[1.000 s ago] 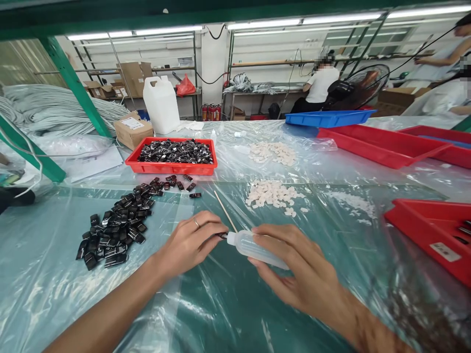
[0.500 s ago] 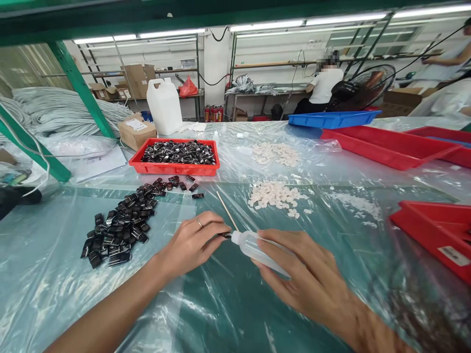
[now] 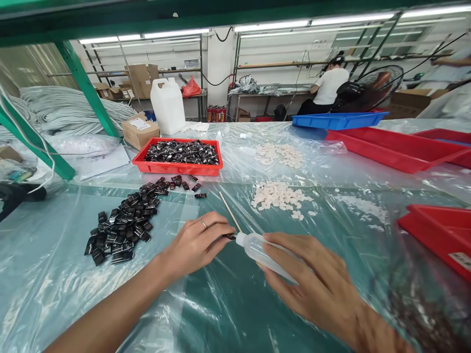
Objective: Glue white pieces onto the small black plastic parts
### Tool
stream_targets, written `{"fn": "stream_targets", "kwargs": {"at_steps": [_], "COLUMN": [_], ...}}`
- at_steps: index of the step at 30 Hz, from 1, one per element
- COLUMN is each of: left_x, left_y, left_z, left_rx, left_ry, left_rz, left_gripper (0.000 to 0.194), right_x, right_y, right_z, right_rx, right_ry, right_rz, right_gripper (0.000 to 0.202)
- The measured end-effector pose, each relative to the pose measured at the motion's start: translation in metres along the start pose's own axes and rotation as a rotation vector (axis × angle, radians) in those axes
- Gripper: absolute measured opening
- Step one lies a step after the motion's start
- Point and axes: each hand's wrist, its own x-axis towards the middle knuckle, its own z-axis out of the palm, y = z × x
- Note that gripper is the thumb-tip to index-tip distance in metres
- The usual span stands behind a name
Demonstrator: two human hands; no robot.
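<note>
In the head view, the left hand (image 3: 200, 245) pinches a small black piece (image 3: 229, 236) between thumb and fingertips, closed to its thickness; the fingers hide much of it, so its long axis is hard to read. The right hand (image 3: 316, 279) holds a translucent bottle (image 3: 255, 249), fingers and thumb parted by its width. The bottle's long axis runs from its base at four o'clock to its nozzle end at ten, facing the piece. That end sits just at the piece's three o'clock; whether they touch, I cannot tell. The left hand is nearer the piece. From it, a thin stick (image 3: 230, 212) lies towards twelve, pale bits (image 3: 278, 196) between one and two, the black pile (image 3: 125, 220) between nine and ten, and a red tray (image 3: 176, 169) at eleven.
</note>
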Motion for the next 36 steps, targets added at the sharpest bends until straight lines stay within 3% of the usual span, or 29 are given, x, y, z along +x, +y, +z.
{"fn": "stream_targets", "kwargs": {"at_steps": [5, 11, 16, 20, 24, 27, 36], "left_x": [0.002, 0.002, -0.002, -0.002, -0.002, -0.003, -0.002], "left_y": [0.002, 0.002, 0.005, 0.009, 0.011, 0.011, 0.005], "left_z": [-0.001, -0.001, -0.001, -0.003, -0.008, -0.013, -0.006], "left_rx": [-0.019, -0.159, -0.26, -0.348, -0.353, -0.381, -0.095], "left_ry": [-0.008, 0.003, -0.044, -0.134, -0.184, -0.213, -0.184], "left_rz": [-0.008, -0.071, -0.182, -0.343, -0.397, -0.361, -0.128], "left_gripper": [0.014, 0.013, 0.018, 0.021, 0.017, 0.01, 0.005], "right_x": [0.001, 0.006, 0.007, 0.006, 0.011, 0.014, 0.01], "right_y": [-0.003, -0.002, 0.0, -0.003, -0.006, -0.006, -0.006], "right_z": [0.0, -0.001, 0.002, 0.004, 0.003, 0.003, 0.002], "right_rx": [0.056, 0.44, 0.7, 0.8, 0.827, 0.815, 0.77], "right_ry": [-0.012, 0.09, 0.08, 0.075, 0.082, 0.09, 0.075], "right_rz": [0.098, 0.622, 0.853, 0.898, 0.901, 0.892, 0.791], "right_gripper": [0.045, 0.03, 0.02, 0.021, 0.02, 0.018, 0.024]}}
